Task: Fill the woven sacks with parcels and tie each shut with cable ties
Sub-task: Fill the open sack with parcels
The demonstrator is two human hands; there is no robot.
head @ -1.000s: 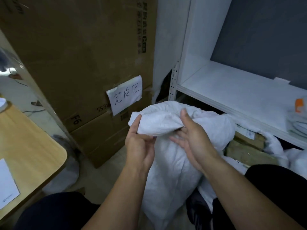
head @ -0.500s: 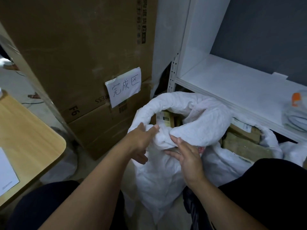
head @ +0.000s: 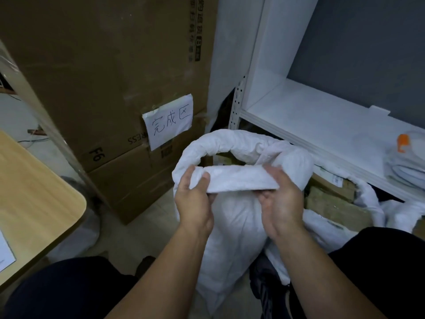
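Observation:
A white woven sack [head: 232, 229] stands on the floor between my knees, its mouth open and its rim rolled down into a thick band. My left hand [head: 194, 199] grips the near rim at the left, thumb on top. My right hand [head: 281, 203] holds the same rolled rim from below at the right, fingers curled under it. A cardboard parcel [head: 224, 160] shows dimly inside the sack's mouth. A second white sack [head: 368, 199] with brown parcels [head: 333, 203] lies open at the right under the shelf.
Tall stacked cardboard boxes [head: 110, 88] with a handwritten paper sign [head: 169, 123] stand behind the sack. A white shelf [head: 322, 120] at the right carries a white bundle with an orange part [head: 404, 155]. A wooden table [head: 32, 192] is at the left.
The sack's mouth, bunched shut a second ago, now stands open with a rolled rim. Both hands have shifted onto the near rim, spread apart.

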